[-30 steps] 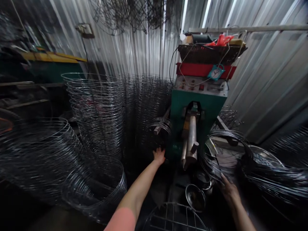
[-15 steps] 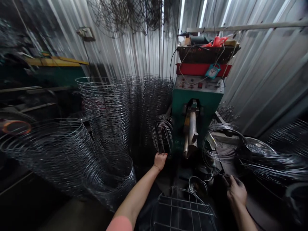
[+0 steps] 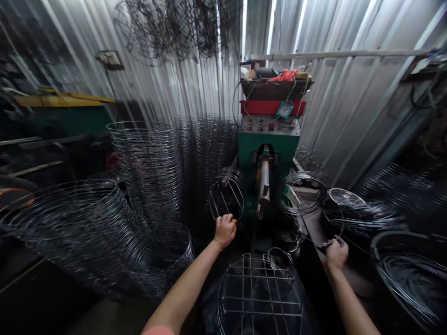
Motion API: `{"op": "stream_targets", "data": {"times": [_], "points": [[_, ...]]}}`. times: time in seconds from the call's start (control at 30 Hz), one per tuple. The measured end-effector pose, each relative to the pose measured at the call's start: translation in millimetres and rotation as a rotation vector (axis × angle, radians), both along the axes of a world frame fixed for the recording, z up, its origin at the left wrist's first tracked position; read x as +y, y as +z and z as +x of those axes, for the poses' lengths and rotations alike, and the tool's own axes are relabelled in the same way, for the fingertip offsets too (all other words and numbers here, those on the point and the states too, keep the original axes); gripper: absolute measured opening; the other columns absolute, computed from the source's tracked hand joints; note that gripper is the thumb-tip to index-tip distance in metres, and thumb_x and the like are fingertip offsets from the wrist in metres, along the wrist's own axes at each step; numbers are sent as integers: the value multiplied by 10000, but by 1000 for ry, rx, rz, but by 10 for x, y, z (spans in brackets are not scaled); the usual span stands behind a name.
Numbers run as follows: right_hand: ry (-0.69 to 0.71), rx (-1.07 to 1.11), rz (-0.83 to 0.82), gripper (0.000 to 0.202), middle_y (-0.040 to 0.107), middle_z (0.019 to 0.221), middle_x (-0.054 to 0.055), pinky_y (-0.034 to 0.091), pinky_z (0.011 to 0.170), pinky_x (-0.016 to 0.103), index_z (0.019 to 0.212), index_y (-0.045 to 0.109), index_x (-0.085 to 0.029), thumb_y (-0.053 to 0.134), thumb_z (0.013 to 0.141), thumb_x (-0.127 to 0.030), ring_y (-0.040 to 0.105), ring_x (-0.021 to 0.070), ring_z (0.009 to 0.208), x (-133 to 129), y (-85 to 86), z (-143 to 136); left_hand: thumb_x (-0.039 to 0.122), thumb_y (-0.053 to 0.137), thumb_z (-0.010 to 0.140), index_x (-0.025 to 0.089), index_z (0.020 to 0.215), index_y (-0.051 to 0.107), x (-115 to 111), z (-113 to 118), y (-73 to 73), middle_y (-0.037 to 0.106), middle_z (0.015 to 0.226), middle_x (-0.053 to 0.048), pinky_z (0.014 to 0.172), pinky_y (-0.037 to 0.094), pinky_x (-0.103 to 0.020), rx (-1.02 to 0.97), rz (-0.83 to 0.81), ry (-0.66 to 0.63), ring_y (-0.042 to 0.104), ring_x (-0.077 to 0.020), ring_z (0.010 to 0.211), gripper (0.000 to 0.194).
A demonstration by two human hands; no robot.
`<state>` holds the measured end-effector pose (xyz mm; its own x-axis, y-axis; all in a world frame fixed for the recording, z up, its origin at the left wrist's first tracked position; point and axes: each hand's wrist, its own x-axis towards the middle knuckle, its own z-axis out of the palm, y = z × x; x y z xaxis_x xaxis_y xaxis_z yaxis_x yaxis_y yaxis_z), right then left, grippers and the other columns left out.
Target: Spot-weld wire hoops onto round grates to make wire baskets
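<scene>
My left hand (image 3: 225, 231) is closed at the lower edge of a round wire rack (image 3: 226, 197) with crossbars, left of the green machine (image 3: 246, 181); something orange shows at its fingers. My right hand (image 3: 337, 253) pinches the lower edge of a thin wire ring (image 3: 343, 222), to the right of the machine. Near that ring, a bundle of wire rings (image 3: 303, 174) hangs over a bar. A round wire grid (image 3: 258, 292) lies in front of me at the bottom centre. Between the hands, the machine's metal arm (image 3: 264, 179) points toward me.
Tall stacks of wire rings (image 3: 150, 167) stand to the left, with a leaning stack (image 3: 77, 223) nearer. A dark tub (image 3: 379, 246) with wire rings is at the lower right. A small teal clock (image 3: 285, 110) hangs on the machine.
The view has turned right, so the machine appears further left. A wire ring now shows raised at my right hand. At my left hand, one rack faces me more openly, and orange shows.
</scene>
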<state>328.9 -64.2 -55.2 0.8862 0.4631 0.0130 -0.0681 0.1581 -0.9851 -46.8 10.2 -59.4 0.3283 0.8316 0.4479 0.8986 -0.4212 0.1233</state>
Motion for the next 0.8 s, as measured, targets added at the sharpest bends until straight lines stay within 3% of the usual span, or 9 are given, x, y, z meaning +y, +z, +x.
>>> {"op": "stream_targets", "data": {"times": [0.13, 0.23, 0.3, 0.37, 0.47, 0.53, 0.6, 0.7, 0.8], "points": [[24, 66, 164, 317, 390, 568, -109, 302, 293, 150, 902, 413, -227, 527, 647, -376, 353, 42, 326, -86, 245, -42, 157, 388, 865, 154, 1110, 563, -63, -89, 352, 598, 1118, -106, 1058, 216, -495, -252, 247, -157, 469, -237, 1152, 301], [60, 79, 261, 312, 363, 546, -124, 258, 295, 127, 870, 387, -231, 551, 653, -384, 329, 32, 315, -77, 494, -42, 167, 358, 876, 152, 1293, 396, -35, -198, 810, 638, 986, -67, 1066, 223, -480, -479, 282, -243, 552, -187, 1020, 419], [61, 69, 298, 306, 366, 542, -124, 259, 295, 125, 860, 387, -231, 567, 655, -370, 331, 31, 317, -61, 701, -48, 203, 384, 866, 158, 1304, 390, -14, -316, 1166, 639, 903, -40, 1017, 307, -440, -608, 217, -245, 577, -170, 900, 440], [97, 68, 325, 308, 367, 532, -125, 251, 285, 124, 870, 408, -233, 582, 648, -355, 314, 30, 309, -83, 910, -88, 257, 412, 854, 172, 1221, 497, -25, -466, 1491, 627, 834, -19, 886, 414, -370, -722, 80, -206, 562, -146, 731, 386], [279, 18, 276, 349, 403, 536, -111, 243, 267, 126, 932, 477, -239, 624, 635, -349, 311, 35, 312, -261, 1108, -227, 304, 450, 818, 164, 1121, 583, -144, -683, 1775, 582, 725, 8, 718, 440, -275, -909, -194, -217, 507, -117, 632, 359], [429, -36, 165, 393, 429, 551, -96, 243, 264, 128, 993, 514, -248, 652, 644, -368, 327, 42, 324, -467, 1110, -359, 324, 494, 781, 152, 1080, 609, -279, -766, 1768, 547, 667, 22, 664, 423, -242, -1004, -386, -237, 492, -110, 624, 363], [554, -75, 14, 417, 432, 547, -87, 240, 270, 131, 1034, 534, -246, 654, 667, -403, 331, 45, 331, -697, 1019, -508, 358, 550, 748, 151, 1039, 634, -431, -789, 1602, 543, 656, 25, 608, 397, -220, -1011, -582, -223, 469, -98, 598, 366], [709, -166, -210, 417, 440, 541, -71, 257, 288, 149, 1066, 545, -225, 593, 723, -457, 340, 55, 342, -984, 793, -748, 391, 639, 694, 155, 1018, 650, -663, -763, 1137, 598, 729, 3, 566, 360, -208, -947, -834, -171, 463, -93, 602, 401], [791, -423, -376, 396, 488, 558, -46, 321, 334, 178, 1087, 554, -211, 497, 784, -461, 398, 81, 376, -1137, 555, -964, 357, 673, 663, 141, 1002, 656, -898, -740, 597, 623, 721, -7, 570, 359, -213, -975, -1047, -82, 480, -101, 608, 402]]}}
